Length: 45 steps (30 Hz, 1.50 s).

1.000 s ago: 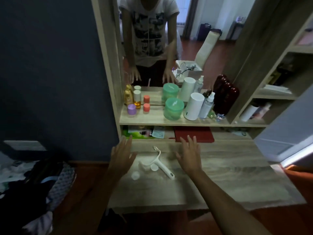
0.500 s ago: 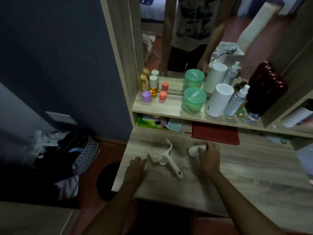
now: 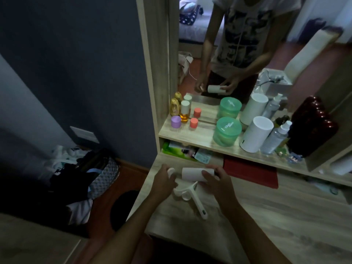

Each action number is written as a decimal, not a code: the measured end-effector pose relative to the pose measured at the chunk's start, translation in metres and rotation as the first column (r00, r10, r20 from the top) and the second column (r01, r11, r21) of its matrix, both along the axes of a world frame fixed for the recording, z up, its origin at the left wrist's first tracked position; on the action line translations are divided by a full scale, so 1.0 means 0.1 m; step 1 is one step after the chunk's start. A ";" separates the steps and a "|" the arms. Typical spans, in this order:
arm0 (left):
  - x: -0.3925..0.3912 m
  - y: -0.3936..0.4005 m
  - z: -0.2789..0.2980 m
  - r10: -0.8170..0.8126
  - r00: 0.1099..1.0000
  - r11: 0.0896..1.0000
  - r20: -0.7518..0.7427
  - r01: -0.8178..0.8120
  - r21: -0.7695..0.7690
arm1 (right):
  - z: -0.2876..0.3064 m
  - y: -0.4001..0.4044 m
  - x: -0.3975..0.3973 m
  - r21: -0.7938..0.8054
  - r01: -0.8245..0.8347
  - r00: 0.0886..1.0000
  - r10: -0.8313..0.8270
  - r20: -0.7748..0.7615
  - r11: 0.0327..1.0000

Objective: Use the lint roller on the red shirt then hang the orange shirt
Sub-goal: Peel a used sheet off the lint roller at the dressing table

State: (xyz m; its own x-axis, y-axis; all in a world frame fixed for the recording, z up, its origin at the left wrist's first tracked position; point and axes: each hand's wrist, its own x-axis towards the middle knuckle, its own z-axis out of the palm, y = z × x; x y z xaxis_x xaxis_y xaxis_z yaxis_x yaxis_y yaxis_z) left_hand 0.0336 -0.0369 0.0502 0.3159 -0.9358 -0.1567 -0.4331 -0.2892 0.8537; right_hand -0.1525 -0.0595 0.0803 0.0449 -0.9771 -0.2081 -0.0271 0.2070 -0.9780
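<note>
- Head view: right hand [image 3: 219, 184] holds the white paper roll [image 3: 194, 174] just above the desk [image 3: 276, 216], fingers [image 3: 207, 173] curled round its right end; roll's long axis runs left-right.
- Left hand [image 3: 163, 181] pinches a small white cap [image 3: 170, 170] just beside the roll's left end, fingertips closed on it.
- Roller handle [image 3: 197, 201] lies on the desk directly beneath both hands, grip pointing toward the person; smooth hard plastic; right hand nearer.
- Roll: matte cylinder; desk: pale wood grain; neither shirt visible.
</note>
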 end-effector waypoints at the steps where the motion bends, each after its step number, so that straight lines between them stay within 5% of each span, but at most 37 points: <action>1: -0.03 -0.04 0.13 0.033 0.999 0.999 -0.025 -0.034 -0.037 | 0.02 -0.01 0.04 -0.003 -0.006 1.000 0.006 0.023 1.000; 4: -0.03 -0.08 0.35 0.034 0.999 0.989 0.002 -0.034 -0.141 | 0.11 -0.03 0.17 -0.024 0.016 0.998 -0.014 0.057 1.000; 8: -0.01 -0.06 0.44 0.008 0.969 0.986 -0.248 -0.048 -0.158 | 0.19 -0.02 0.34 -0.049 0.046 0.992 -0.040 0.116 0.998; 11: -0.07 -0.03 0.59 0.122 0.828 0.981 -0.547 -0.185 -0.061 | 0.24 0.02 0.46 -0.021 0.061 0.970 -0.054 0.238 0.998; 14: -0.08 0.01 0.67 0.163 0.719 0.964 -0.676 -0.262 -0.045 | 0.30 0.07 0.53 -0.071 0.050 0.965 -0.030 0.262 0.996; 19: -0.05 0.05 0.80 0.120 0.549 0.960 -0.827 -0.275 -0.043 | 0.33 0.12 0.59 -0.228 0.049 0.998 -0.042 0.038 0.972; 25: -0.09 0.07 0.82 0.120 0.671 0.964 -0.732 -0.255 -0.077 | 0.39 0.12 0.67 -0.280 0.086 0.996 -0.074 0.054 0.956; 32: 0.04 0.19 0.78 -0.021 0.912 0.977 -0.410 -0.068 -0.200 | 0.35 0.16 0.68 -0.224 0.027 0.987 0.010 0.161 0.974; 39: 0.15 0.22 0.74 -0.042 0.917 0.973 -0.396 -0.052 -0.223 | 0.36 0.17 0.76 -0.195 -0.031 0.985 0.062 0.158 0.980; 43: 0.23 0.14 0.80 0.054 0.902 0.974 -0.429 -0.142 -0.177 | 0.29 0.00 0.71 0.135 -0.107 0.950 0.061 0.307 0.985; 45: 0.23 0.07 0.84 0.110 0.892 0.962 -0.438 -0.205 -0.178 | 0.10 0.03 0.62 0.198 0.002 0.983 -0.038 0.179 0.980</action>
